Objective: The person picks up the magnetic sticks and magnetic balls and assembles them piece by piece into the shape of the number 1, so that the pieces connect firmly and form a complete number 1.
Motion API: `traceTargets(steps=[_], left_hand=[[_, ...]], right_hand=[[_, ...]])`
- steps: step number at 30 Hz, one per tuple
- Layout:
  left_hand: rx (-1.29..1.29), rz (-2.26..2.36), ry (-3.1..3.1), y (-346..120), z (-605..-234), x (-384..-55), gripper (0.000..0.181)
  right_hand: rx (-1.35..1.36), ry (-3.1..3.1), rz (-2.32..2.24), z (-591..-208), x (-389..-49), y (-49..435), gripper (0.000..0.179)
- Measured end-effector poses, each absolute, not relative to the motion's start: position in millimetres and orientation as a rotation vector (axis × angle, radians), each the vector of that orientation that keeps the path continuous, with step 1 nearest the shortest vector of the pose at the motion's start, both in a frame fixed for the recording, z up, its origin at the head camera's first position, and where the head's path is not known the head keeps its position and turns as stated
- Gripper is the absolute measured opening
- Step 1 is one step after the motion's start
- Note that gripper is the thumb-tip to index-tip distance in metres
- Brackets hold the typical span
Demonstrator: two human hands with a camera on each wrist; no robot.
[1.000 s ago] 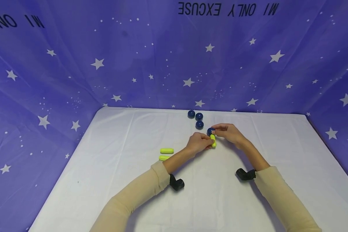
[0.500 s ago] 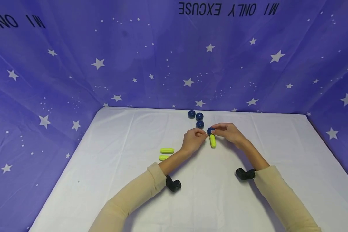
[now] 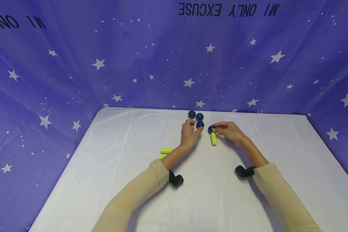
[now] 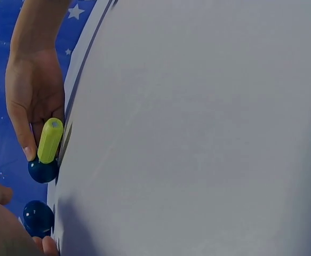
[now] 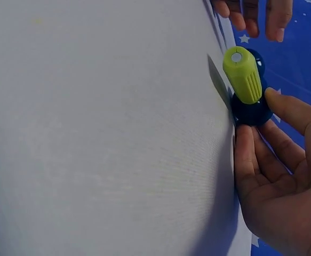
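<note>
From the left, we see an upper yellow rod (image 3: 166,150) and a lower yellow rod (image 3: 161,157) on a white cloth (image 3: 119,180) beside the left forearm (image 3: 174,157), while the left hand (image 3: 188,133) reaches out with thumb and fingers parted about the front ball (image 3: 200,124), apparently gripping nothing; just beyond sit the rear-left ball (image 3: 191,114) and the rear-right ball (image 3: 199,116). To take the front ball cleanly, we would bring thumb and fingertips in evenly, without nudging its neighbors. At right, the right hand (image 3: 228,130) pinches a held ball (image 3: 210,129), a held rod (image 3: 213,139) meeting it end-on and pointing toward the person; we would advise a steady pinch on the ball alone, so that the joint stays true. Less clear, left to right: the left forearm covers most of the lower yellow rod, we cannot tell whether the left thumb touches the front ball, the left wrist view cuts the left hand off at its edge, and what fastens the held rod is hidden.
</note>
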State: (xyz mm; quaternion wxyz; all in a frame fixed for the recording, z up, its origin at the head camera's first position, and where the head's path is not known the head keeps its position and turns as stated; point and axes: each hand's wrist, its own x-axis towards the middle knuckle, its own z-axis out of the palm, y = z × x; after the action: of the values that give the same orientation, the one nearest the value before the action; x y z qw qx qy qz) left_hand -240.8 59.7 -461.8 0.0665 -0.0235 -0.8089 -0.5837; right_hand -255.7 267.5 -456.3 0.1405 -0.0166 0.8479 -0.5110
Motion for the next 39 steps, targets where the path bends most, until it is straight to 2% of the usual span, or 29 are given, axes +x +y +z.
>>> traceTargets(steps=[19, 28, 39], left_hand=[[-0.117, -1.643, -2.593, 64.0, -466.8, -253.5, 0.047], [-0.178, -1.483, -2.639, 64.4, -469.7, -255.8, 0.036], [-0.186, -1.442, -2.663, 64.4, -464.0, -251.0, 0.034]], right_hand=[[-0.031, 2.395, -1.486, -454.7, -257.0, 267.9, 0.052], [-0.019, 2.401, -1.485, -454.6, -256.8, 266.3, 0.050], [0.011, 2.414, -1.474, -454.8, -259.6, 265.8, 0.051]])
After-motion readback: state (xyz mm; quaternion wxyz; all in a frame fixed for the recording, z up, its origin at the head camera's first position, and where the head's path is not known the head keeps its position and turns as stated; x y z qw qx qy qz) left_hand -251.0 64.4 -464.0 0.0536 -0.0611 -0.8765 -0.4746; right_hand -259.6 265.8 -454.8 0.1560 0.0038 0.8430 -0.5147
